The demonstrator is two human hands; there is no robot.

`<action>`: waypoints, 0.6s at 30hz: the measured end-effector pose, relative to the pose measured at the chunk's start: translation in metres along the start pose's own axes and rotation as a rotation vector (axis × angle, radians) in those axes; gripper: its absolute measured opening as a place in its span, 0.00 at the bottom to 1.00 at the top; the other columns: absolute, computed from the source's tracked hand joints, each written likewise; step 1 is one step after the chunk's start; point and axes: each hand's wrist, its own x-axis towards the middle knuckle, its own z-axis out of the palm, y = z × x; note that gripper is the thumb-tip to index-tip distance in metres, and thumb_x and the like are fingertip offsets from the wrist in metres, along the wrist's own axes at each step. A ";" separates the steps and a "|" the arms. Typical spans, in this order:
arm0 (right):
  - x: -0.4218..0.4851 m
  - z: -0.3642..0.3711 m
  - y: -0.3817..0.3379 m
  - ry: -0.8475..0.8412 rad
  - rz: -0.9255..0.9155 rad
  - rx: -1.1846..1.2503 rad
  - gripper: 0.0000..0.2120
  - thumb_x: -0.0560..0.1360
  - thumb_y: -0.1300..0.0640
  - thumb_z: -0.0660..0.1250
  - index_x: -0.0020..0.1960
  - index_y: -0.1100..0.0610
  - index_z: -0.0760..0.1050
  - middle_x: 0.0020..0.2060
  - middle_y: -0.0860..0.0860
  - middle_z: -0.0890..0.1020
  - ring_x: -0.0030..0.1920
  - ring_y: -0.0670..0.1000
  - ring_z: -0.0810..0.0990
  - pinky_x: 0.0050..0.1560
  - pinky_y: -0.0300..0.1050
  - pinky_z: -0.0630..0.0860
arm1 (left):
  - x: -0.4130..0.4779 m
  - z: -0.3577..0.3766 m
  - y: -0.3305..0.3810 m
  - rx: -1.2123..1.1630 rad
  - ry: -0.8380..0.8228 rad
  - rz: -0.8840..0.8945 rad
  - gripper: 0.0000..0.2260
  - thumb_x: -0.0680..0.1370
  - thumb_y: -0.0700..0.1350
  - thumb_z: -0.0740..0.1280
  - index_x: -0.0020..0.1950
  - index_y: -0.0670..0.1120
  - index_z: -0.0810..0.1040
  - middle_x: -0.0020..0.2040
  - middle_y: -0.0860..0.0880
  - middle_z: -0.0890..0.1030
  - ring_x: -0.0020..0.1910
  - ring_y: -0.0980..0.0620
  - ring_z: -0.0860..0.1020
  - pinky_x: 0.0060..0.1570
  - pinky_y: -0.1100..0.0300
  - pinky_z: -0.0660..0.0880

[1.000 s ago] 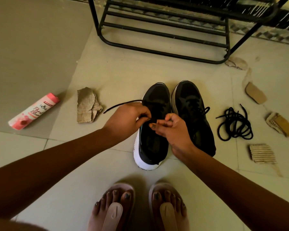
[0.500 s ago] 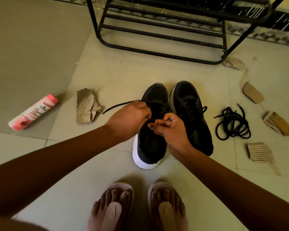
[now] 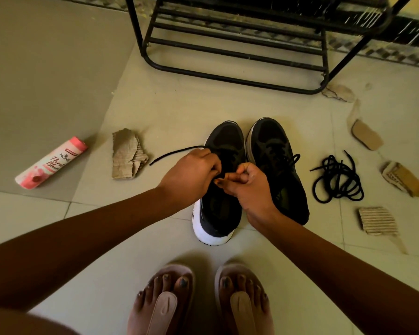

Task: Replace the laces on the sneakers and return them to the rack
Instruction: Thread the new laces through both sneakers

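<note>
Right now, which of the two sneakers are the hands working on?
The sneaker nearer the pink bottle, white heel showing: left hand and right hand pinch its lace. The other sneaker, beside the loose lace pile, is already laced.

My left hand and right hand cover eyelets of sneaker; run of lace under them hidden. Rack top cut by upper edge. Bottle small print unreadable.
</note>
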 end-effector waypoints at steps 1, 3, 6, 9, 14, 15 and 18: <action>0.000 0.000 0.000 -0.004 -0.002 -0.002 0.18 0.67 0.70 0.73 0.40 0.55 0.65 0.36 0.54 0.81 0.37 0.47 0.81 0.42 0.39 0.79 | -0.001 0.002 0.001 -0.038 0.014 -0.028 0.02 0.74 0.35 0.66 0.44 0.39 0.79 0.42 0.41 0.78 0.43 0.43 0.76 0.41 0.57 0.68; -0.001 0.001 -0.001 -0.014 -0.006 -0.004 0.18 0.67 0.70 0.73 0.40 0.56 0.65 0.37 0.55 0.81 0.38 0.47 0.82 0.43 0.39 0.79 | -0.003 0.005 0.002 -0.111 0.031 -0.093 0.03 0.74 0.35 0.66 0.45 0.40 0.79 0.43 0.42 0.79 0.43 0.45 0.76 0.42 0.58 0.69; -0.002 0.001 -0.001 -0.014 -0.005 -0.009 0.18 0.67 0.70 0.73 0.40 0.56 0.65 0.37 0.55 0.82 0.38 0.46 0.82 0.43 0.38 0.79 | -0.003 0.006 0.001 -0.138 0.048 -0.137 0.03 0.75 0.36 0.67 0.45 0.40 0.80 0.43 0.43 0.79 0.43 0.47 0.76 0.41 0.64 0.64; -0.002 0.000 -0.002 -0.004 0.018 -0.008 0.17 0.68 0.71 0.72 0.43 0.55 0.67 0.37 0.54 0.82 0.36 0.46 0.82 0.43 0.39 0.80 | -0.002 0.005 0.000 -0.167 0.046 -0.145 0.03 0.73 0.37 0.69 0.45 0.41 0.82 0.42 0.45 0.79 0.42 0.49 0.76 0.41 0.64 0.65; 0.000 -0.007 -0.005 -0.040 0.054 0.051 0.13 0.75 0.71 0.63 0.47 0.55 0.67 0.38 0.55 0.82 0.34 0.47 0.83 0.39 0.38 0.80 | -0.012 0.012 -0.004 -0.185 0.137 -0.120 0.05 0.72 0.42 0.71 0.46 0.45 0.85 0.43 0.48 0.79 0.45 0.48 0.76 0.44 0.57 0.73; -0.001 -0.008 -0.005 -0.051 0.033 0.024 0.12 0.75 0.70 0.63 0.47 0.55 0.67 0.39 0.56 0.82 0.34 0.47 0.83 0.39 0.38 0.80 | -0.013 0.013 -0.005 -0.164 0.156 -0.115 0.06 0.72 0.43 0.70 0.46 0.46 0.85 0.43 0.48 0.79 0.45 0.49 0.75 0.44 0.59 0.71; -0.002 -0.008 -0.005 -0.064 -0.019 -0.020 0.10 0.76 0.68 0.65 0.47 0.56 0.66 0.41 0.56 0.83 0.35 0.47 0.83 0.37 0.38 0.80 | -0.016 0.012 -0.006 -0.161 0.183 -0.140 0.07 0.73 0.44 0.69 0.48 0.47 0.85 0.44 0.49 0.80 0.46 0.53 0.72 0.45 0.66 0.67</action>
